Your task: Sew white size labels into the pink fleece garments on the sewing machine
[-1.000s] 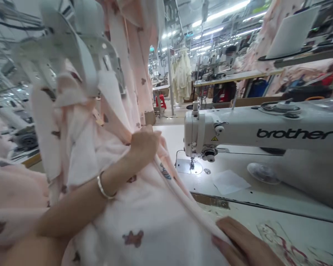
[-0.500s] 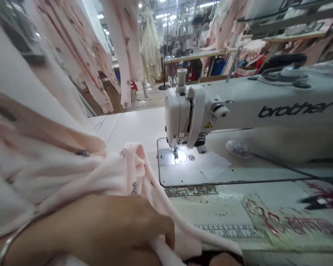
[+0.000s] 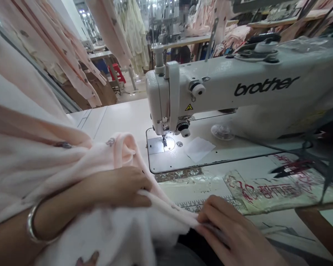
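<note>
Pale pink printed fabric covers the left of the table and hangs down over the front edge. My left hand, with a silver bangle at the wrist, is closed on a folded edge of this fabric. Further right along the same edge, my right hand pinches the fabric between thumb and fingers. The edge runs fairly straight between both hands. A white sewing machine stands behind them; its lit needle and presser foot have no fabric under them.
A white scrap and a clear round dish lie on the machine bed. Dark thread snips rest at the right. A printed ruler marks the front edge. Pink garments hang at the back left.
My right hand has risen into view at the lower right, holding the fabric edge. The left hand shows further up, still gripping. The camera view has shifted, moving the machine left and up.
</note>
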Motion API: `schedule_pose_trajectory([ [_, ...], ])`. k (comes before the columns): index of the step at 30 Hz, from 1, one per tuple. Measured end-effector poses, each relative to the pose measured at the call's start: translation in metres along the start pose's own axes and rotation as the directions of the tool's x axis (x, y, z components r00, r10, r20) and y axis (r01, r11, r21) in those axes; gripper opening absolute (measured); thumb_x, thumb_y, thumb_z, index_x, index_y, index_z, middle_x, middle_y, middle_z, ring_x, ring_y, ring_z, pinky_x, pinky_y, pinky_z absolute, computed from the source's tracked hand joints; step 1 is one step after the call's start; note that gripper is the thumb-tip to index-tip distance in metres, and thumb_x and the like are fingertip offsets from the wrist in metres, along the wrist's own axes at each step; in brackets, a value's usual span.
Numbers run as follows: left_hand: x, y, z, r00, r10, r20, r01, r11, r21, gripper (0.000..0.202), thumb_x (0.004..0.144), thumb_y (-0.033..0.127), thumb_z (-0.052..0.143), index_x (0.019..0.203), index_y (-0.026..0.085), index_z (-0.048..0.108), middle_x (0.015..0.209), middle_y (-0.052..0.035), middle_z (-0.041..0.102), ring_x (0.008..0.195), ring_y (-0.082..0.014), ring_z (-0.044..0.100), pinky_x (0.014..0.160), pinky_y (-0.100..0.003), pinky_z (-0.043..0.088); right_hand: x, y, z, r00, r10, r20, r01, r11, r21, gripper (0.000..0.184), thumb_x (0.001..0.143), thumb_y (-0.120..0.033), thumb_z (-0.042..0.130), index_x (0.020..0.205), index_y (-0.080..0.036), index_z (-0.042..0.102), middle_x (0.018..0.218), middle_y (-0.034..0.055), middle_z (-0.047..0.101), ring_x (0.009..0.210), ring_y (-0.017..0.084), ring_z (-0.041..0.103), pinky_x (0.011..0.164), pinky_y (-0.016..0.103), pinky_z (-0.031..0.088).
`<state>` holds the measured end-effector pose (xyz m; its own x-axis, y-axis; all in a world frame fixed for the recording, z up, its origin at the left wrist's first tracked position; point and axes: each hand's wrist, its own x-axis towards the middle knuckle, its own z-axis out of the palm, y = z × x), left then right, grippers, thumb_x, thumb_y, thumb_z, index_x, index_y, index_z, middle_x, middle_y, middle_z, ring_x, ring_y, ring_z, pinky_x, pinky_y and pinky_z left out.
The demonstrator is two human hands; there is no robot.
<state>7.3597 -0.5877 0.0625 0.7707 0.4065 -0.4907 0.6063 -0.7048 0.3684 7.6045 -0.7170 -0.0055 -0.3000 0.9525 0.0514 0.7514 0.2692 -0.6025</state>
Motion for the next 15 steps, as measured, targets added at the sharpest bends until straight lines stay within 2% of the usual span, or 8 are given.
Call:
schedule_pose_trajectory([
  [2, 0.005, 0.01, 0.014, 0.984, -0.07, -0.164, 0.094, 0.985, 0.147, 0.013, 0.087, 0.025, 0.051, 0.084, 0.016, 0.059, 0.082, -0.0047, 0.062, 0.074, -0.0199, 0.056, 0.072, -0.032, 0.04, 0.003, 0.003, 0.005, 1.0, -0.005, -0.022, 0.005, 1.0, -0.012, 0.013, 0.086, -0.013, 0.044, 0.077, -0.022, 0.047, 0.084, 0.001, 0.05, 0.072, 0.014, 0.054, 0.062, 0.026, 0.048],
  [4, 0.011, 0.025, 0.024, 0.96, -0.035, -0.276, 0.098, 0.971, 0.218, 0.007, 0.085, 0.022, 0.053, 0.087, 0.015, 0.056, 0.087, -0.0066, 0.059, 0.079, -0.0219, 0.054, 0.076, -0.036, 0.04, 0.007, 0.004, 0.008, 1.0, -0.029, -0.011, 0.03, 0.999, 0.029, 0.014, 0.085, -0.01, 0.043, 0.078, -0.021, 0.047, 0.087, 0.0014, 0.047, 0.076, 0.014, 0.053, 0.066, 0.026, 0.049],
  [5, 0.014, 0.033, 0.027, 0.954, -0.002, -0.299, 0.071, 0.973, 0.221, 0.009, 0.084, 0.022, 0.055, 0.089, 0.015, 0.054, 0.091, -0.0072, 0.058, 0.082, -0.0224, 0.053, 0.078, -0.036, 0.041, 0.009, 0.002, 0.009, 0.999, -0.044, -0.006, 0.044, 0.997, 0.063, 0.015, 0.084, -0.008, 0.043, 0.078, -0.021, 0.047, 0.089, 0.0015, 0.046, 0.079, 0.014, 0.053, 0.068, 0.026, 0.049],
  [8, 0.022, 0.051, 0.027, 0.964, 0.105, -0.244, -0.063, 0.983, 0.174, 0.022, 0.081, 0.031, 0.063, 0.089, 0.015, 0.05, 0.096, -0.0081, 0.056, 0.088, -0.0228, 0.052, 0.077, -0.034, 0.043, 0.013, -0.002, 0.009, 0.998, -0.058, 0.028, 0.053, 0.985, 0.162, 0.018, 0.082, -0.004, 0.043, 0.078, -0.021, 0.047, 0.093, 0.002, 0.046, 0.086, 0.015, 0.052, 0.076, 0.028, 0.049],
  [10, 0.024, 0.056, 0.021, 0.974, 0.135, -0.182, -0.104, 0.979, 0.174, 0.021, 0.081, 0.03, 0.063, 0.087, 0.014, 0.05, 0.096, -0.0089, 0.055, 0.09, -0.0231, 0.052, 0.078, -0.034, 0.043, 0.016, -0.004, 0.007, 0.998, -0.03, 0.05, 0.019, 0.977, 0.212, 0.018, 0.082, -0.003, 0.044, 0.076, -0.02, 0.047, 0.091, 0.0019, 0.047, 0.088, 0.016, 0.051, 0.076, 0.03, 0.049],
  [13, 0.018, 0.053, 0.008, 0.993, 0.079, -0.09, -0.072, 0.995, 0.076, 0.013, 0.082, 0.025, 0.061, 0.088, 0.017, 0.052, 0.091, -0.0047, 0.059, 0.085, -0.0194, 0.056, 0.07, -0.028, 0.042, 0.017, -0.007, 0.001, 0.995, -0.009, 0.098, -0.025, 0.942, 0.335, 0.018, 0.081, -0.003, 0.048, 0.077, -0.021, 0.047, 0.094, 0.0005, 0.048, 0.09, 0.015, 0.051, 0.078, 0.028, 0.049],
  [15, 0.011, 0.049, 0.001, 0.999, 0.039, -0.006, -0.039, 0.998, -0.039, 0.015, 0.082, 0.03, 0.063, 0.088, 0.02, 0.055, 0.082, -0.0001, 0.06, 0.075, -0.016, 0.058, 0.059, -0.024, 0.038, 0.017, -0.01, -0.002, 0.992, -0.02, 0.126, -0.032, 0.916, 0.4, 0.019, 0.079, -0.002, 0.051, 0.079, -0.021, 0.048, 0.099, -0.0005, 0.048, 0.092, 0.013, 0.052, 0.079, 0.025, 0.049],
])
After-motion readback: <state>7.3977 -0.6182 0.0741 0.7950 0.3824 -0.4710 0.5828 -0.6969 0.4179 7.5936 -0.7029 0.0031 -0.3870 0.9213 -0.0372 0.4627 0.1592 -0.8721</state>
